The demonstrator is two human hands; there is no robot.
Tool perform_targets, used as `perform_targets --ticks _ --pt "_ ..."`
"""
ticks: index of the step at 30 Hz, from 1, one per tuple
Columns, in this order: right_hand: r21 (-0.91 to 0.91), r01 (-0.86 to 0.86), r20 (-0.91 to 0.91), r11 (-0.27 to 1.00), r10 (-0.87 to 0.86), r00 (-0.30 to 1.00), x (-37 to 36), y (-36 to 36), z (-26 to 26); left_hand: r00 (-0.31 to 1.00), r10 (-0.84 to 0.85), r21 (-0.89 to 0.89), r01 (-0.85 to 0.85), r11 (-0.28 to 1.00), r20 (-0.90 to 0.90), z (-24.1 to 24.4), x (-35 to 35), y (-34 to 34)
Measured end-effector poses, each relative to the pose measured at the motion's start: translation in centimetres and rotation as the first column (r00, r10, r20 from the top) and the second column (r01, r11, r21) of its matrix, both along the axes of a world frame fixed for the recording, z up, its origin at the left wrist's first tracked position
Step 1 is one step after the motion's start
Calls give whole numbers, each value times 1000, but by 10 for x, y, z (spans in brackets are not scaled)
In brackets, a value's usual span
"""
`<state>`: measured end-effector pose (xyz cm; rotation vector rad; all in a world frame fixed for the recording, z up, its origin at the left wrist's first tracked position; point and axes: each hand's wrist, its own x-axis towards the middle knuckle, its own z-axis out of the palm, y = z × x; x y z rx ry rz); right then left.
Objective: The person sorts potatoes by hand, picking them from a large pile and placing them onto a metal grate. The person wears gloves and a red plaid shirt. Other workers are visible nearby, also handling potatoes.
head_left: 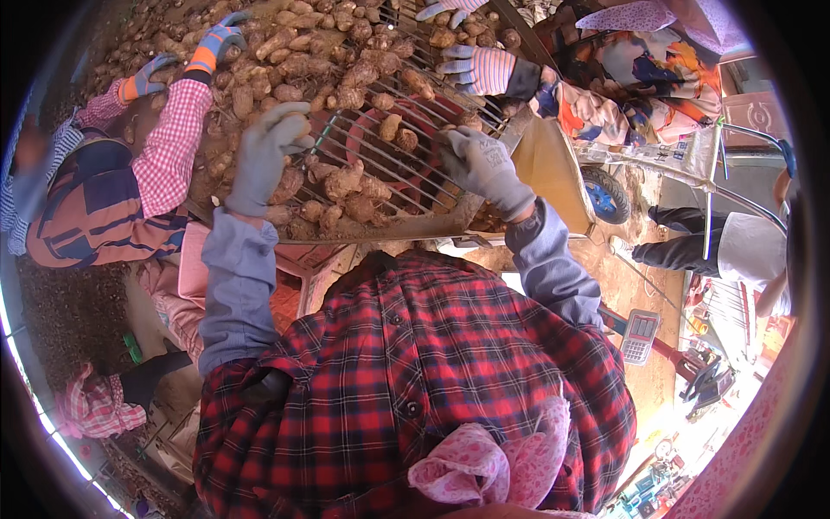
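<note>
Brown root tubers, like taro, lie heaped [285, 45] over the back of a metal bar grate [389, 156], with several more at its near left corner [343, 185]. My left hand [269, 152], in a grey glove, is raised over the grate's left side; a tuber appears to be between its thumb and fingers. My right hand [483, 165], in a grey-white glove, is at the grate's right side, its fingers curled down; whether they hold anything is hidden. Between my hands a few loose tubers [395, 133] rest on the bars. A red tub [363, 133] shows beneath them.
A co-worker's orange-and-blue gloved hands [211, 48] reach into the heap at left. Another co-worker's striped gloved hand [483, 68] is near the grate's right side. The frame's metal edge [376, 233] runs before me. A yellowish chute-like panel [551, 172] and a wheel [606, 194] are at right.
</note>
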<state>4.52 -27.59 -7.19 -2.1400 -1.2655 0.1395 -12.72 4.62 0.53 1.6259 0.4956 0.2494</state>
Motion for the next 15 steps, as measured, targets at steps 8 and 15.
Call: perform_targets --ticks 8,15 --pt "-249 22 223 968 35 974 31 133 10 950 259 -545 -125 829 176 -9 -126 -31" --pt "-388 -69 286 919 191 939 -1 104 24 960 245 -126 -262 957 -131 -3 -133 -67"
